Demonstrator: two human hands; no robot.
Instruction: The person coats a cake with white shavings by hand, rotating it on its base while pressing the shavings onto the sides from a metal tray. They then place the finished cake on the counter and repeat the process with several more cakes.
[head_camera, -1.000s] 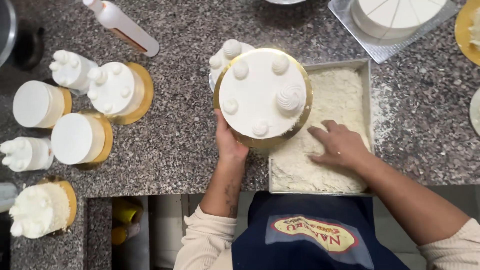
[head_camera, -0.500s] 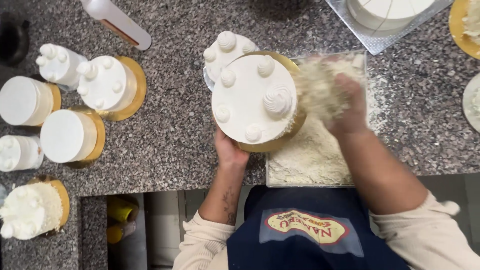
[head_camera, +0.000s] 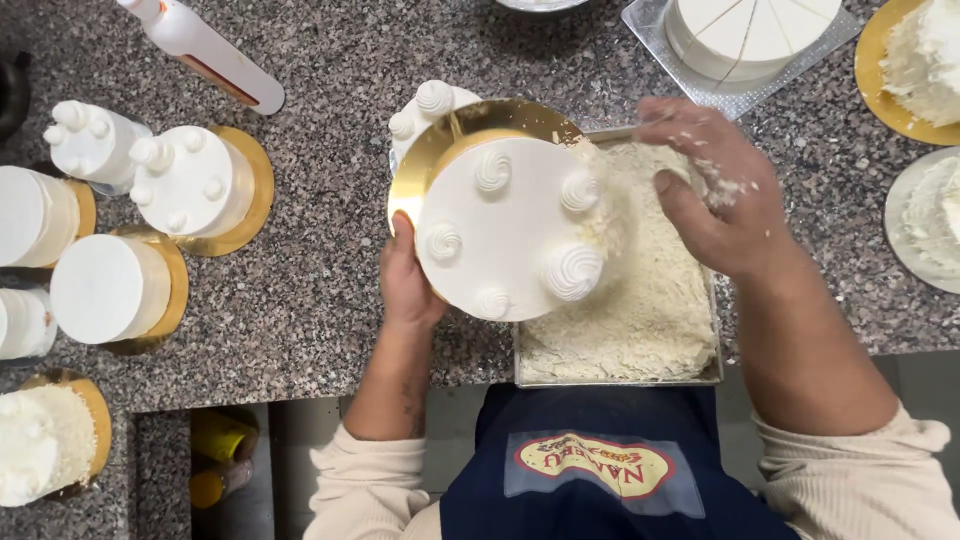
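Left hand (head_camera: 408, 285): grips the gold board (head_camera: 440, 150) under a round white cake (head_camera: 510, 225).
Right hand (head_camera: 722, 195): cupped, crumb-dusted, at the cake's side.
Cake: smooth, five swirls.
Hidden: right palm's contents.

Left hand (head_camera: 408, 285) raised with palm up and fingers spread in a supporting grip, forearm bare; right hand (head_camera: 722, 195) cupped, thumb inward, dusted with white flakes.

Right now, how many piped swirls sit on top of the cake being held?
5, ringing the top of the held cake: upper middle, upper right, left, lower middle, and the biggest at lower right.
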